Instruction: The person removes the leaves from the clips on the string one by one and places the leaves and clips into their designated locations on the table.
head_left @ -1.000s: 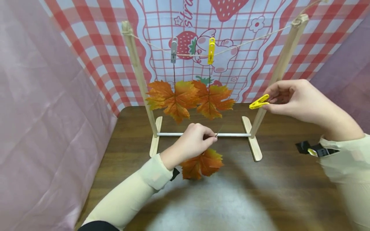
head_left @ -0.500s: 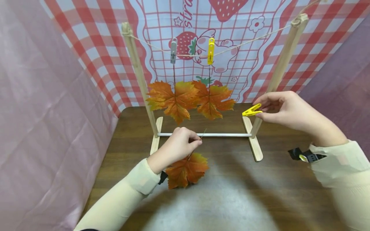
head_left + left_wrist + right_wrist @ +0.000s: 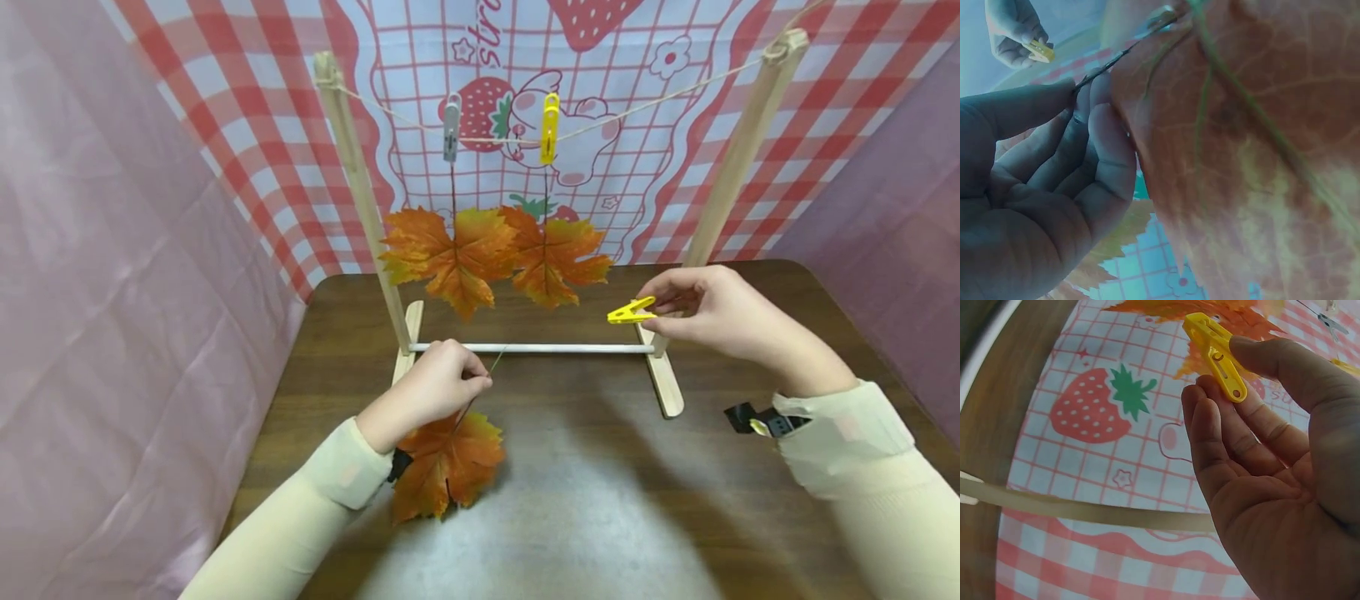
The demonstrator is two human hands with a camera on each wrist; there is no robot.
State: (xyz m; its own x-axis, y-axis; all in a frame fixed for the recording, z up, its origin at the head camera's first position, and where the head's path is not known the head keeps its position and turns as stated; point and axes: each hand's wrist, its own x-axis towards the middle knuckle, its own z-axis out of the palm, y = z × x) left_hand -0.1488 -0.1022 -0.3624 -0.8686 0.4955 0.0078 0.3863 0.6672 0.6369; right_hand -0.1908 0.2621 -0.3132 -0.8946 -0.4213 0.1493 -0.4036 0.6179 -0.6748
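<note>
1. Clock is the head view, 12 at the far side. Left hand (image 3: 431, 385) sits near 7, thumb and fingertip pinched together on the stem (image 3: 1110, 64) of a loose leaf (image 3: 450, 467). That leaf dangles toward 6, can't tell if it brushes the table (image 3: 585, 483).
2. Right hand (image 3: 708, 312) is out at 3, thumb and fingertips clamped on a yellow peg (image 3: 630, 311). Peg's nose aims at 9 and its handle ends look spread, so I'd guess it isn't squeezed open.
3. Two leaves already hang: one under the grey peg (image 3: 451, 129) just shy of 12, another under the second yellow peg (image 3: 550, 129) near 1.
4. So imo we're at the get-ready stage for leaf three.
5. Next move probably calls for lifting that stem to the bare cord (image 3: 660, 100) around 1:30, then squeezing the peg and letting it bite both.
</note>
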